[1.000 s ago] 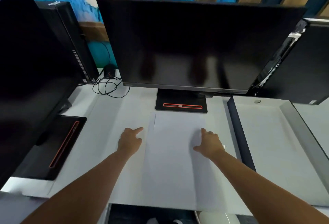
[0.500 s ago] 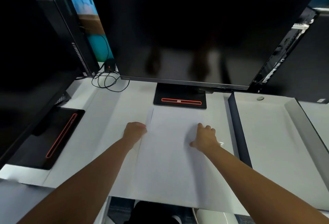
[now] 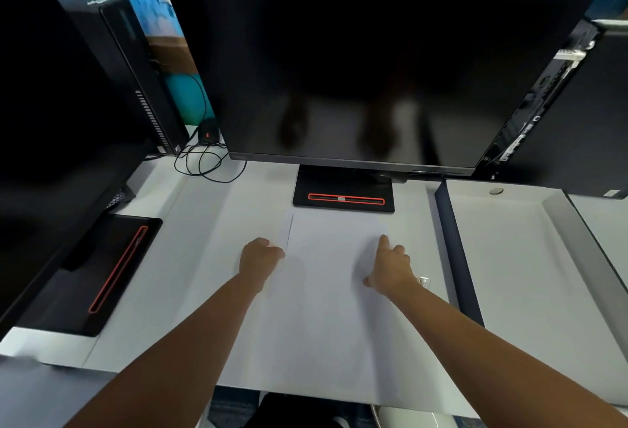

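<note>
Pointing lengthwise toward monitor (image 3: 373, 71), paper (image 3: 326, 308)

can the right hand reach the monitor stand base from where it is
Probably yes: the right hand rests on the paper, and only bare paper lies between it and the monitor stand base.

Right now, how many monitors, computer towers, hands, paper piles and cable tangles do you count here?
Monitors: 2
Computer towers: 2
Hands: 2
Paper pile: 1
Cable tangle: 1
Total: 8
</note>
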`<state>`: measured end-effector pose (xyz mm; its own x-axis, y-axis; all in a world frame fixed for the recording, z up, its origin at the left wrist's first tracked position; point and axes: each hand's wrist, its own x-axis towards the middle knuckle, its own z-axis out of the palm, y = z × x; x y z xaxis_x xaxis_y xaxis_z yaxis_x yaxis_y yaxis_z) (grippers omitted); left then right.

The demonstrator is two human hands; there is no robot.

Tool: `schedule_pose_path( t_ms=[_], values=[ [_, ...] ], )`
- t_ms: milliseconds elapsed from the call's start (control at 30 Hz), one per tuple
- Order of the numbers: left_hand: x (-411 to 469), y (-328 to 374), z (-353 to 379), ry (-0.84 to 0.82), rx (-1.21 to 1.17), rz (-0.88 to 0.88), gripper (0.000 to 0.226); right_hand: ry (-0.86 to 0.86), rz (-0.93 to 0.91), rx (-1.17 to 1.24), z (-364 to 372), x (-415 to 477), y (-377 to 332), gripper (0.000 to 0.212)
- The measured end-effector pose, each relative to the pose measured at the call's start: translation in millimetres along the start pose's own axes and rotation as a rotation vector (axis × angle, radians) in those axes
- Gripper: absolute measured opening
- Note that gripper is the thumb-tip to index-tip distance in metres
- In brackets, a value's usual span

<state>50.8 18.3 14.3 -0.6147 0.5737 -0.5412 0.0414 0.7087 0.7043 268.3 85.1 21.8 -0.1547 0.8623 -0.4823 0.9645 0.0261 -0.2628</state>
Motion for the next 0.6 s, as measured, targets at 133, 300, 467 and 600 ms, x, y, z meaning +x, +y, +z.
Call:
schedule_pose_path(
  t_ms=[133, 300, 467, 600],
  values=[
    [-1.3, 0.9, 0.3, 0.004, 0.003, -0.003, 0.055, -0.003, 0.01, 0.052, 0.6, -1.5, 0.5, 0.105],
    [-2.7, 2.8, 0.3, 0.012, -0.014, -0.012, 0.019, 0.021, 0.009, 0.075, 2.0, -1.6, -1.1, 0.11],
    [-6.1, 4.2, 0.1, -0.043, -0.062, 0.004, 0.027, -0.007, 0.02, 0.127, 2.7, -1.8, 2.2, 0.11],
    [-8.5, -1.9, -1.2, -0.096, -0.129, 0.017, 0.018, -0.011, 0.037, 0.148, 4.2, -1.4, 4.9, 0.111]
  ],
)
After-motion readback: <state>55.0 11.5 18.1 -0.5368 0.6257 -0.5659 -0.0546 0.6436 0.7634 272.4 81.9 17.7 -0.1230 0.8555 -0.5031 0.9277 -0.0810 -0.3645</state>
